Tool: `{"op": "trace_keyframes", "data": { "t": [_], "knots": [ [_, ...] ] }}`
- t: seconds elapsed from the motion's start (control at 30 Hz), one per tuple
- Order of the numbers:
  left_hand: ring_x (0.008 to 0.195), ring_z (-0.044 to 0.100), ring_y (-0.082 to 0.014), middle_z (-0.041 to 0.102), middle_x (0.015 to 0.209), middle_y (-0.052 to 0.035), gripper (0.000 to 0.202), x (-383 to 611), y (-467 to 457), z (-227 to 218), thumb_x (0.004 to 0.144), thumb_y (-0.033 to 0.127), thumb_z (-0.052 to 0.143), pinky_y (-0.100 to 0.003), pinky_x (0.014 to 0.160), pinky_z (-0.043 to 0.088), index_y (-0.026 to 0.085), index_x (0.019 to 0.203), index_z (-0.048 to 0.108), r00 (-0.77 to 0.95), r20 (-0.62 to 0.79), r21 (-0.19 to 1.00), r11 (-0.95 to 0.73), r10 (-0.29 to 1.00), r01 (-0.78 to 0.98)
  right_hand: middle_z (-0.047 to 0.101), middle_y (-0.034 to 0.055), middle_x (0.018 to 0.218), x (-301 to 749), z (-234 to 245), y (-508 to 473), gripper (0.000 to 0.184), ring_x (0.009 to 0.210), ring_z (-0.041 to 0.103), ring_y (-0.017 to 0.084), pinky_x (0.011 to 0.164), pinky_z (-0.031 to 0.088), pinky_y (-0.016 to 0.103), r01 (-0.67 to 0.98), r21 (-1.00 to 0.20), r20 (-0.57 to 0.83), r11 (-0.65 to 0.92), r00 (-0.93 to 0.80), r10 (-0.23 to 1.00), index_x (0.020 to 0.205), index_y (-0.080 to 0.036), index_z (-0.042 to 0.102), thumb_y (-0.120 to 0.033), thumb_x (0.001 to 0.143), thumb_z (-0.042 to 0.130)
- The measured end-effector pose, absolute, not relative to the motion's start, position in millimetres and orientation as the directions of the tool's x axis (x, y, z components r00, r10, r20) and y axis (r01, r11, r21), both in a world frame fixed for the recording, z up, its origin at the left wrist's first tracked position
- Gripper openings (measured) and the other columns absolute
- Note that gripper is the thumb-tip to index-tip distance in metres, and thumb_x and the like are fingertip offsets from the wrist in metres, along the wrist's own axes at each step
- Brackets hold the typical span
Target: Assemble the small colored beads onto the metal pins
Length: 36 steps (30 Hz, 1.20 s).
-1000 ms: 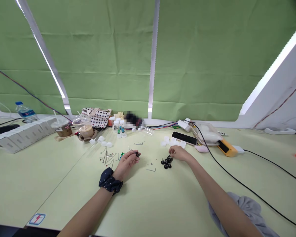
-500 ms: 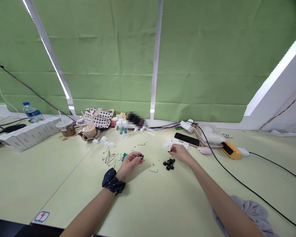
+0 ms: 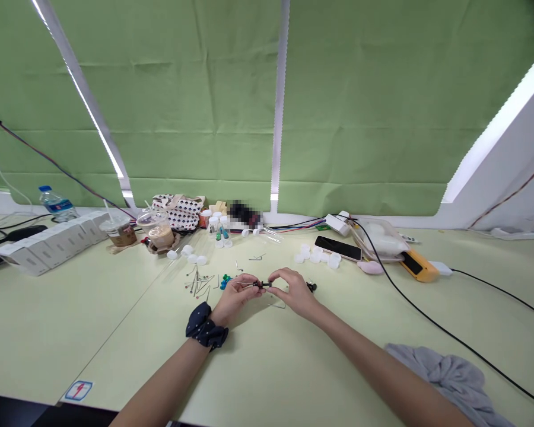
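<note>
My left hand (image 3: 237, 293) and my right hand (image 3: 292, 290) meet over the pale green table (image 3: 115, 332). Both are pinched on one small black part with a thin metal pin (image 3: 261, 285) held between them. The left wrist wears a dark dotted scrunchie (image 3: 206, 327). A few small black parts (image 3: 310, 287) lie just right of my right hand, mostly hidden by it. A thin L-shaped metal key (image 3: 276, 306) lies under the hands. Loose metal pins and keys (image 3: 198, 283) and small green pieces (image 3: 225, 277) lie to the left.
White caps (image 3: 317, 257), a phone (image 3: 335, 248), a yellow tool (image 3: 415, 265) and a black cable (image 3: 431, 323) lie to the right. Drink cups (image 3: 155, 232), small vials (image 3: 218, 226), a patterned pouch (image 3: 178, 210), white boxes (image 3: 48, 242) and a water bottle (image 3: 53, 203) stand at the back left. Grey cloth (image 3: 445, 379) lies near right.
My right hand has left the pile of black parts and moved left to meet my left hand. Both now pinch the small part together.
</note>
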<state>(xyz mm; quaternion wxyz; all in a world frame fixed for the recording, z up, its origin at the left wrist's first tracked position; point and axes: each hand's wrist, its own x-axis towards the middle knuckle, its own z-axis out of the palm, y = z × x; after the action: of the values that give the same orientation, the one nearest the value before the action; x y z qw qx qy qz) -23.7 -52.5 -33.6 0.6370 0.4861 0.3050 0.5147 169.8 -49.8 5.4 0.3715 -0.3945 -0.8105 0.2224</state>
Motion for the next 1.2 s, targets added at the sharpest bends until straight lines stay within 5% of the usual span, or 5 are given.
{"op": "trace_keyframes", "data": {
  "t": [0.7,1.2],
  "knots": [
    [0.076,0.066,-0.0188,0.068,0.083,-0.0056,0.025,-22.2,-53.0,-31.3,0.065,0.021,0.073,-0.03,0.071,0.047,0.015,0.087,0.062,0.241,0.131,0.95,-0.051,0.962,-0.309,0.066,0.0023,0.08,165.4,-5.8,-50.0,0.025,0.082,0.062,0.017,0.076,0.043,0.03,0.237,-0.91,0.26,0.341,-0.314,0.913,0.097,-0.02,0.052,-0.036,0.078,0.056],
    [0.076,0.066,-0.0188,0.069,0.088,-0.0071,0.022,-21.7,-54.4,-30.6,0.065,0.02,0.073,-0.034,0.078,0.049,0.013,0.084,0.065,0.188,0.133,0.961,-0.08,0.973,-0.264,0.064,0.0016,0.068,154.4,-30.3,-40.2,0.03,0.063,0.062,0.014,0.058,0.044,0.025,0.014,-0.984,0.167,0.179,-0.295,0.941,0.079,-0.018,0.05,-0.049,0.078,0.053]
  ]
}}
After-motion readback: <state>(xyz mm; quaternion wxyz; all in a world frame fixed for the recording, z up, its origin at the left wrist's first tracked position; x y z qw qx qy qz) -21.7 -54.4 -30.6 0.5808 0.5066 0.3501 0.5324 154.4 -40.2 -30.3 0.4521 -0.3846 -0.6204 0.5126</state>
